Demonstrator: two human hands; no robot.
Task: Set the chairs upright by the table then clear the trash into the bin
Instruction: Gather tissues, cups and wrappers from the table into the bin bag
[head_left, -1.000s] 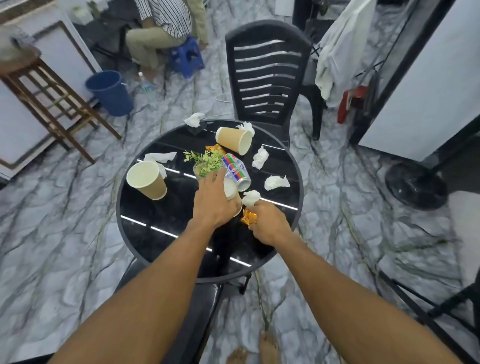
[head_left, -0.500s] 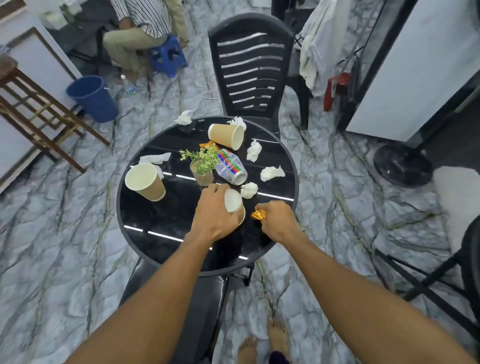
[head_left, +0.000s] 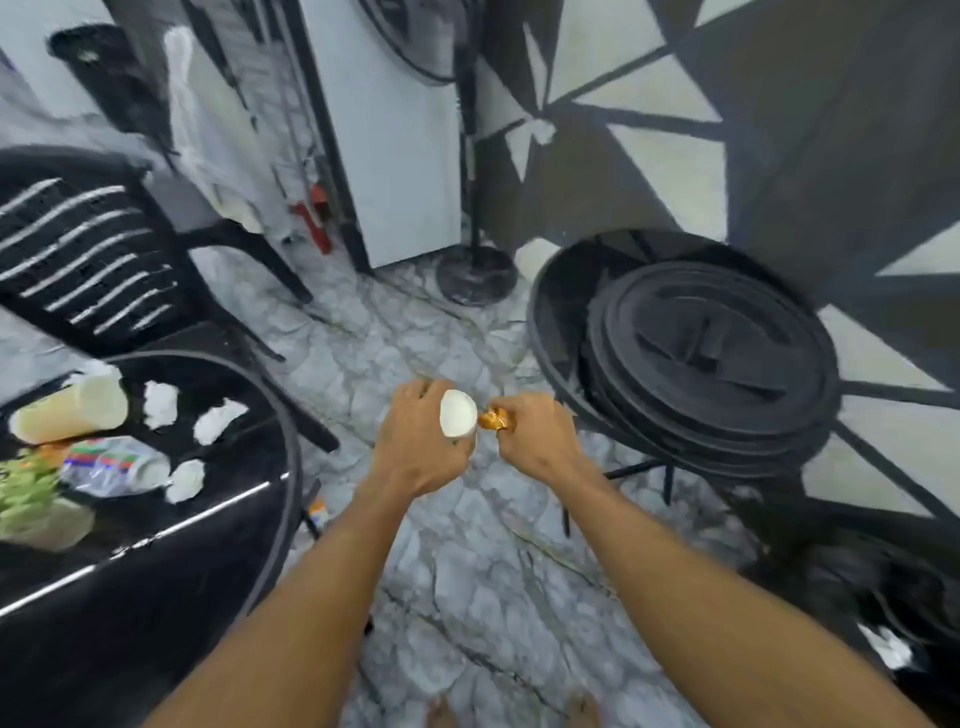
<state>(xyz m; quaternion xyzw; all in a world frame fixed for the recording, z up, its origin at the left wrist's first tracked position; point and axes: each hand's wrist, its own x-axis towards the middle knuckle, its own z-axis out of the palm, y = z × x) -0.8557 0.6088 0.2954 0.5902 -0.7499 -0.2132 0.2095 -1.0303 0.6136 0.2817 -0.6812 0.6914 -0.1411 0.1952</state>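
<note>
My left hand (head_left: 421, 447) grips a paper cup (head_left: 457, 413), its white mouth facing up, over the marble floor. My right hand (head_left: 540, 436) pinches a crumpled orange wrapper (head_left: 493, 419) right beside the cup's rim. The round black table (head_left: 249, 525) now lies at the lower left. On it are a tipped paper cup (head_left: 67, 410), a crushed can (head_left: 114, 465), a small green plant (head_left: 26, 493) and several crumpled tissues (head_left: 218, 420). A black slatted chair (head_left: 88, 260) stands upright behind the table. The view is motion-blurred.
A second round black table carrying stacked black lids (head_left: 711, 358) stands right of my hands. A standing fan's base (head_left: 475, 275) sits on the floor ahead by a white panel. A dark bin or bag (head_left: 883, 623) with white paper inside shows at the lower right.
I have turned right, away from the table. Both hands lifted the cup and the orange wrapper off the tabletop and now hold them over the floor.
</note>
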